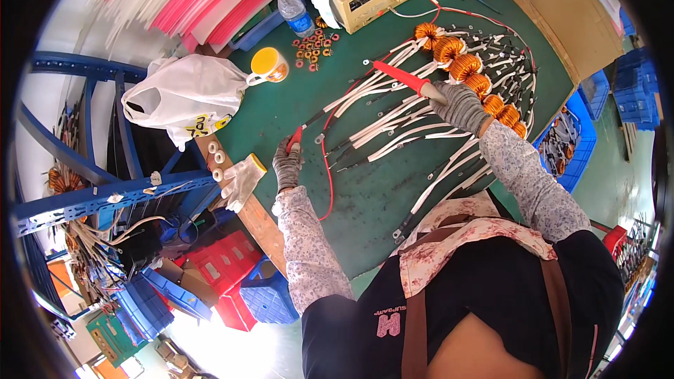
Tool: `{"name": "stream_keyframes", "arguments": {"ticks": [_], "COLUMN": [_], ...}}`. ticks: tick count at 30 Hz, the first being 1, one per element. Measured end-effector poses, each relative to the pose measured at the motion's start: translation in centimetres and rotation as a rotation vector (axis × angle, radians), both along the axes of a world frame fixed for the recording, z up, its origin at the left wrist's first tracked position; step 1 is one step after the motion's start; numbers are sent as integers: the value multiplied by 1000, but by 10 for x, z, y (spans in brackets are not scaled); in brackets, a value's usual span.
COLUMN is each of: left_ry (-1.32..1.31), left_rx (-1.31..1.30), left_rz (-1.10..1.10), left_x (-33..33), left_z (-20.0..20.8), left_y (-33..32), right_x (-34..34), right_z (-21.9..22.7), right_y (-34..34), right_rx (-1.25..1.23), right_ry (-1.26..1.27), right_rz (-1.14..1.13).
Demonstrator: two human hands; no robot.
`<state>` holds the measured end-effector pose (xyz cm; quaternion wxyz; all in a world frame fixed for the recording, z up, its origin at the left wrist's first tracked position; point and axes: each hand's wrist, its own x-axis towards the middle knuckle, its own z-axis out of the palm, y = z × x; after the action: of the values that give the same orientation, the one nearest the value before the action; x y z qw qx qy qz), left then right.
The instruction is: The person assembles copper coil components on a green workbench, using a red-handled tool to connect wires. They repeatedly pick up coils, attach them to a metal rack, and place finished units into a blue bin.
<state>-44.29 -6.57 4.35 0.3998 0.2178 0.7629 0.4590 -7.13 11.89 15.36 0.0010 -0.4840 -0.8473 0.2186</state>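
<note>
1. Your left hand [287,165] pinched one red clip [295,140] at its fingertips, beside the far-left lead ends.
2. Your right hand [460,107] closed round the rear of one red probe [400,76], whose tip pointed up-left of the grip, over the white leads [386,123].
3. Copper coils [465,67] lined up beside that hand: apparently seven, though crowding obscured the count.
4. One mug [269,66] and one bottle [293,10] stood beyond.

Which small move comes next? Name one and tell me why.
Probably ease the red probe in the right hand toward an end of the white leads: its tip seems clear of them, while the left hand already holds a red-handled piece close by one lead's end.
</note>
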Motion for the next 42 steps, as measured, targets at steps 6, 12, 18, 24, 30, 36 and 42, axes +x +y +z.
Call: {"name": "stream_keyframes", "arguments": {"ticks": [6,12,18,24,30,36,42], "left_ry": [59,165,315,584,490,620,548], "left_rx": [-39,-45,-129,21,-115,38,-84], "left_rz": [-28,-56,-130,-211,-224,-250,-248], "left_x": [-2,0,0,-20,-10,-20,-18], "left_z": [1,7,20,-19,-6,-25,-20], "left_y": [0,-2,-1,-13,-4,-15,-14], "right_x": [0,-2,-1,-4,1,-2,0], "right_z": [-10,-7,-3,-1,-6,-1,-4], "right_y": [0,-1,0,-1,1,0,-3], "right_rx": [26,19,-10,-17,-10,-9,37], "right_ry": [-19,-9,-43,-54,-40,-16,0], "right_rz": [5,1,-8,7,1,23,22]}}
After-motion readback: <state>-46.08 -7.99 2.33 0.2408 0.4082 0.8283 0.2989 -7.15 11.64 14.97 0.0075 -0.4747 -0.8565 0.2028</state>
